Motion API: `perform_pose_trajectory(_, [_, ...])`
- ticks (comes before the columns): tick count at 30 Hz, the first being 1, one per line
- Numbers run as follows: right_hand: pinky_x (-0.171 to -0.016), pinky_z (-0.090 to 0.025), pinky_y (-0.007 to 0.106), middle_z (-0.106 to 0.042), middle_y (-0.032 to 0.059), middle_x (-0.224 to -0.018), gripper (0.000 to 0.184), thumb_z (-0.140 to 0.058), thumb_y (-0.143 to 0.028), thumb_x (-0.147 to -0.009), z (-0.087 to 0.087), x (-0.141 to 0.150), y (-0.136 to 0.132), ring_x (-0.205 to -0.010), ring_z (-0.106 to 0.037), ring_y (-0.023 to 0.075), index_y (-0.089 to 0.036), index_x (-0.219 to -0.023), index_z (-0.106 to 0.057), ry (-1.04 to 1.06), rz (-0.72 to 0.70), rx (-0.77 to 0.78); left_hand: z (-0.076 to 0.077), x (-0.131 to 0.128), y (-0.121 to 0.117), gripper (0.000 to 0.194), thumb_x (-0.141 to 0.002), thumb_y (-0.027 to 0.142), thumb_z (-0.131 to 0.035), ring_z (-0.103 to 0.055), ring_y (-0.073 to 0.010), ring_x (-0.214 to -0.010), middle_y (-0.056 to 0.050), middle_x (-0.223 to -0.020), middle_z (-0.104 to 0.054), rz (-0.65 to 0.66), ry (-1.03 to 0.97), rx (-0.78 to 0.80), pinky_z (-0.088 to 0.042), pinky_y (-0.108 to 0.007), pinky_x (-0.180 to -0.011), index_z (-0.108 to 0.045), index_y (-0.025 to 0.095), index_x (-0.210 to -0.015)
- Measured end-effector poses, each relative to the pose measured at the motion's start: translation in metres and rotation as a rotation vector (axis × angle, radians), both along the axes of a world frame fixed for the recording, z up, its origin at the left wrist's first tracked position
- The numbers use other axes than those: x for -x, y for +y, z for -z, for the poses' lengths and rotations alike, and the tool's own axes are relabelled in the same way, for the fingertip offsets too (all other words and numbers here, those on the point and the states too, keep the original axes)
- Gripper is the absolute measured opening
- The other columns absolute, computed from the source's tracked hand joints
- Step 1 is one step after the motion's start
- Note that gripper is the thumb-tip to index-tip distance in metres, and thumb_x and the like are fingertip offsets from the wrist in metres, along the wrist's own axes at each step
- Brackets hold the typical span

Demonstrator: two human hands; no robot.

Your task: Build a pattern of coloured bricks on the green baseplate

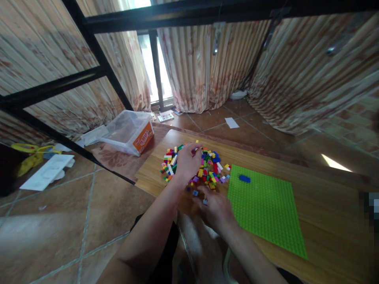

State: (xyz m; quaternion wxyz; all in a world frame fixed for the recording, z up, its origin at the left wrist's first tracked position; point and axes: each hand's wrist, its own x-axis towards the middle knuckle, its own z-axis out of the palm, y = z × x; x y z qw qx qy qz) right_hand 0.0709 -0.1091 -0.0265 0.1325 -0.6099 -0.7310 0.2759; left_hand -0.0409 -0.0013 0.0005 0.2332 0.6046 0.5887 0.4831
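Note:
A pile of small coloured bricks (207, 169) lies on a low wooden table (325, 197). My left hand (186, 161) rests over the pile's left part, fingers curled and pinching a small brick at the pile's top. My right hand (216, 209) lies at the pile's near edge, fingers bent down onto the loose bricks; what they hold is hidden. To the right lies a green baseplate (266, 209) with one blue brick (244, 178) on its far left corner.
A clear plastic tub (128, 132) with an orange label stands on the floor beyond the table's left end. Black metal bars (97, 51) cross overhead and at left. White packaging (47, 171) and a yellow object lie on the tiled floor. Curtains hang behind.

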Motion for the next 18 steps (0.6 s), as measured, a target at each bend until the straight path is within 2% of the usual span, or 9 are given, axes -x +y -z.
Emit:
perform_pose_trajectory(3, [-0.067, -0.043, 0.028, -0.075, 0.0052, -0.096, 0.022, -0.053, -0.025, -0.088, -0.001, 0.006, 0.004, -0.084, -0.068, 0.0211, -0.025, -0.103, -0.070, -0.033, -0.077, 0.002, -0.001, -0.004, -0.002, 0.023, -0.083, 0.011, -0.053, -0.064, -0.0147, -0.077, -0.004, -0.087, -0.072, 0.053, 0.020, -0.017, -0.050, -0.027, -0.075, -0.073, 0.016, -0.094])
perform_pose_trajectory(5, [-0.069, -0.044, 0.027, -0.075, 0.0033, -0.095, 0.022, -0.053, -0.024, -0.088, -0.006, -0.003, 0.005, -0.083, -0.068, 0.0196, -0.026, -0.101, -0.071, 0.065, -0.071, -0.020, -0.001, -0.008, -0.002, 0.023, -0.083, 0.011, -0.053, -0.065, -0.0151, -0.080, -0.004, -0.089, -0.073, 0.089, 0.022, -0.031, -0.051, -0.027, -0.076, -0.073, 0.015, -0.094])
perform_pose_trajectory(7, [-0.069, -0.045, 0.026, -0.075, 0.0011, -0.091, 0.023, -0.055, -0.029, -0.088, -0.013, -0.028, 0.008, -0.079, -0.068, 0.0173, -0.027, -0.104, -0.071, 0.221, -0.013, -0.070, 0.000, -0.014, -0.003, 0.023, -0.084, 0.011, -0.052, -0.066, -0.0157, -0.082, -0.005, -0.091, -0.073, 0.140, 0.032, -0.049, -0.052, -0.028, -0.078, -0.072, 0.015, -0.096])
perform_pose_trajectory(9, [-0.061, -0.045, 0.025, -0.074, 0.0007, -0.079, 0.029, -0.055, -0.040, -0.087, -0.016, -0.068, 0.012, -0.065, -0.065, 0.0161, -0.025, -0.103, -0.072, 0.297, 0.191, -0.112, 0.003, -0.023, -0.007, 0.024, -0.084, 0.010, -0.052, -0.066, -0.0163, -0.086, -0.006, -0.094, -0.072, 0.219, 0.069, -0.072, -0.052, -0.030, -0.082, -0.071, 0.015, -0.097])
perform_pose_trajectory(11, [-0.060, -0.046, 0.028, -0.074, 0.0018, -0.078, 0.033, -0.058, -0.047, -0.083, -0.015, -0.113, 0.018, -0.064, -0.064, 0.0174, -0.024, -0.099, -0.074, 0.230, 0.405, -0.180, 0.008, -0.035, -0.012, 0.025, -0.084, 0.009, -0.052, -0.066, -0.0170, -0.091, -0.007, -0.098, -0.071, 0.325, 0.134, -0.101, -0.052, -0.031, -0.087, -0.070, 0.016, -0.099])
perform_pose_trajectory(13, [-0.064, -0.048, 0.031, -0.074, 0.0036, -0.078, 0.032, -0.061, -0.047, -0.079, -0.008, -0.151, 0.025, -0.067, -0.066, 0.0201, -0.024, -0.095, -0.076, 0.113, 0.516, -0.209, 0.013, -0.049, -0.020, 0.026, -0.084, 0.008, -0.051, -0.065, -0.0176, -0.096, -0.008, -0.102, -0.070, 0.435, 0.210, -0.130, -0.052, -0.032, -0.090, -0.068, 0.015, -0.102])
perform_pose_trajectory(15, [-0.070, -0.050, 0.034, -0.075, 0.0049, -0.081, 0.030, -0.061, -0.045, -0.079, 0.001, -0.174, 0.031, -0.072, -0.068, 0.0222, -0.024, -0.095, -0.076, 0.050, 0.537, -0.207, 0.020, -0.062, -0.027, 0.027, -0.085, 0.008, -0.050, -0.063, -0.0187, -0.102, -0.010, -0.107, -0.068, 0.502, 0.300, -0.153, -0.052, -0.032, -0.093, -0.067, 0.014, -0.106])
perform_pose_trajectory(18, [-0.079, -0.050, 0.035, -0.076, 0.0050, -0.092, 0.028, -0.058, -0.041, -0.082, 0.008, -0.179, 0.039, -0.084, -0.069, 0.0228, -0.025, -0.098, -0.075, 0.051, 0.431, -0.198, 0.026, -0.078, -0.034, 0.030, -0.085, 0.008, -0.049, -0.061, -0.0205, -0.106, -0.012, -0.112, -0.066, 0.525, 0.440, -0.164, -0.052, -0.035, -0.095, -0.064, 0.013, -0.111])
